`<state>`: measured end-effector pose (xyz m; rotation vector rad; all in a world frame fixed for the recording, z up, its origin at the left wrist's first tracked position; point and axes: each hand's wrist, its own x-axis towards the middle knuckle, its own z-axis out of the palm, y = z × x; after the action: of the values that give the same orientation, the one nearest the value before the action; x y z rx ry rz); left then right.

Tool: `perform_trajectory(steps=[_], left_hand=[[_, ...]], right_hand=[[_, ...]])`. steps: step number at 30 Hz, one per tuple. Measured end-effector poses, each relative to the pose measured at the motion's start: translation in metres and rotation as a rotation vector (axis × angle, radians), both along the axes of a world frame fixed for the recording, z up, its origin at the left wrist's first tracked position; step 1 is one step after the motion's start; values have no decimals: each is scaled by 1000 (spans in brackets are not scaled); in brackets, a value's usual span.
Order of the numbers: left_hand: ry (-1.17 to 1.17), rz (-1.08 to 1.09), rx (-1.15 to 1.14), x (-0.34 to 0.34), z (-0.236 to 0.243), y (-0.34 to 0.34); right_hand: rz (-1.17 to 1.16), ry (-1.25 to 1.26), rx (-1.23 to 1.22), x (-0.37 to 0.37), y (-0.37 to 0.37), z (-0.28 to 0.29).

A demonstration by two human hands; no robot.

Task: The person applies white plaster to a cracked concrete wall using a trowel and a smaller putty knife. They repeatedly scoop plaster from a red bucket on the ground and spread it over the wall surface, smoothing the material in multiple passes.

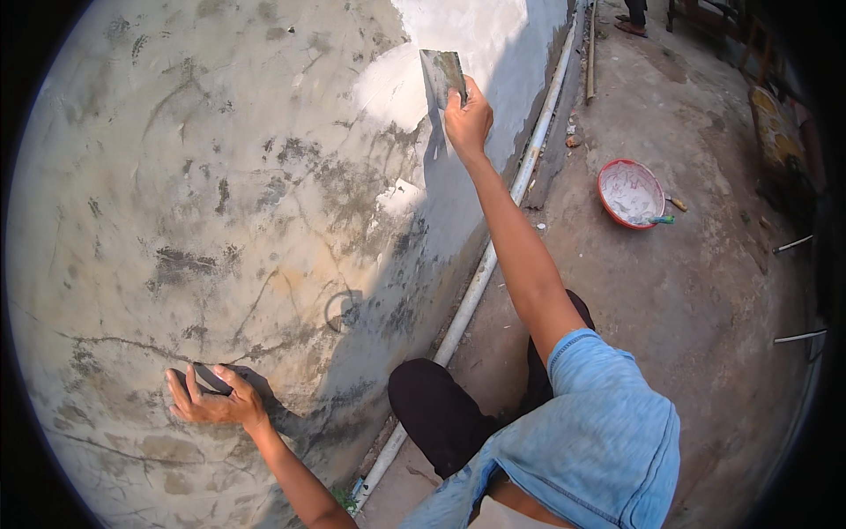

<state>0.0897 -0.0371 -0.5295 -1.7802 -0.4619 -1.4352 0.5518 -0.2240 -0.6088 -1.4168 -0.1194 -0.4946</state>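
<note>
My right hand [469, 116] reaches up and grips a putty knife [443, 78], its broad rectangular blade smeared with putty. The blade is at the white coated patch [392, 86] on the wall; I cannot tell whether it touches. The rest of the weathered grey wall [220, 229] is bare, with cracks and dark stains. Lower on the left, my left hand [216, 401] leans against the wall beside a crack, fingers spread and nothing held. A small white smear [399, 198] shows below the main patch.
A white pipe [480, 286] runs along the foot of the wall. On the concrete floor [648, 291] to the right stands a red basin [608, 201] of white putty, tool handles [677, 204] at its edge. At the far top right is another person's foot [630, 29].
</note>
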Motion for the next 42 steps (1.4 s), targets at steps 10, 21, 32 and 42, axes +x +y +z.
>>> perform_trajectory(steps=[10, 21, 32, 42], left_hand=[[-2, 2, 12, -8, 3, 1], [1, -14, 1, 8, -3, 1], [1, -14, -43, -2, -2, 1], [25, -18, -50, 1, -2, -1]], right_hand=[[241, -466, -19, -138, 13, 11], [-137, -436, -64, -16, 47, 84], [-42, -188, 133, -12, -18, 78], [-119, -264, -13, -9, 23, 89]])
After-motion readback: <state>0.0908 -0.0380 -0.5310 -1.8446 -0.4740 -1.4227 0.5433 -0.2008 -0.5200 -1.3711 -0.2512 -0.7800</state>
